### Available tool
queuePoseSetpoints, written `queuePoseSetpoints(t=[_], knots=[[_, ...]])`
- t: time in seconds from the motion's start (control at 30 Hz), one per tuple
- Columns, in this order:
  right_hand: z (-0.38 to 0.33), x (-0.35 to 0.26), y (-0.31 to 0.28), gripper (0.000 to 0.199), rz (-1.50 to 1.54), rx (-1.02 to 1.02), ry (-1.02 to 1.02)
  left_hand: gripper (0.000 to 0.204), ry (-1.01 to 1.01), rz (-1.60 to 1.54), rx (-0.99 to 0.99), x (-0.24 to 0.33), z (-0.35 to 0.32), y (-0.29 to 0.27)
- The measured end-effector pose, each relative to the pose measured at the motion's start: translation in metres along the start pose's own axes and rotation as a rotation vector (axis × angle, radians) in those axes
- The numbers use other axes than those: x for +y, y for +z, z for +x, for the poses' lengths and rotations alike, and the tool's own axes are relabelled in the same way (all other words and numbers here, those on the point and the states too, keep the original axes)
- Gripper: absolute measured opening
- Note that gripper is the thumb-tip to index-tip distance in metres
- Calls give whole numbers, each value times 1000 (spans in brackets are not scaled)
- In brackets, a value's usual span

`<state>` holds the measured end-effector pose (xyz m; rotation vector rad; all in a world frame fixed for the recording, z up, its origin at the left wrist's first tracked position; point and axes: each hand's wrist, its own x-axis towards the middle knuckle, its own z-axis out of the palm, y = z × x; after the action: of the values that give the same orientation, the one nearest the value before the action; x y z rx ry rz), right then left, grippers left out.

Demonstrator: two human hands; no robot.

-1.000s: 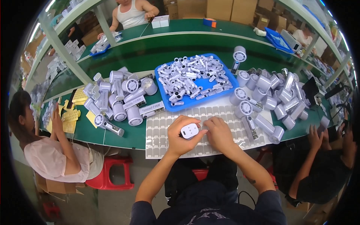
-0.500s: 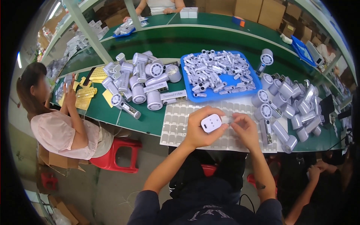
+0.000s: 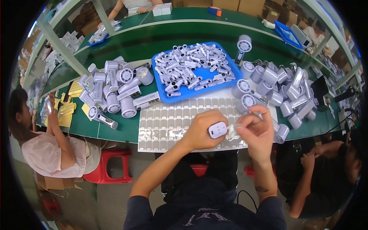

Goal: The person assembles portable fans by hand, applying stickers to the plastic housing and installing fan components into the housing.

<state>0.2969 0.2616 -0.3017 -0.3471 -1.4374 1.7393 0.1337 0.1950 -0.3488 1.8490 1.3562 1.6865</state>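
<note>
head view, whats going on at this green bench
A person seated at the green workbench holds a small white rounded plastic part in the left hand. The right hand pinches a bit of clear film at the part's edge. Under both hands lies a clear plastic grid tray. Behind it sits a blue tray of small white pieces, flanked by piles of white cylindrical fan bodies. Other people work on either side.

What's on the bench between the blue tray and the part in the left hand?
In the head view, only the clear blister sheet of empty pockets lies between the blue tray and the white part held by the left hand.
</note>
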Motion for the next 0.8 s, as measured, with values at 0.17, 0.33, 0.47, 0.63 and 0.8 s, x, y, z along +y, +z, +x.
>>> queuePoseSetpoints(t=[0.17, 0.33, 0.47, 0.63, 0.8], knots=[[-5, 21, -2, 51, -108, -87, -60, 26, -41, 41, 2, -6, -2, 9], [-9, 24, 0, 51, -137, -89, -53, 27, -41, 29, 29, -11, -6, 12], [-11, 28, -3, 52, -158, -101, -89, 27, -21, 10, 42, -14, -6, 13], [-12, 29, -1, 51, -170, -82, -72, 26, -21, 9, 46, -13, -6, 13], [-12, 28, 0, 50, -175, -74, -74, 26, -12, -11, 60, -14, -6, 14]])
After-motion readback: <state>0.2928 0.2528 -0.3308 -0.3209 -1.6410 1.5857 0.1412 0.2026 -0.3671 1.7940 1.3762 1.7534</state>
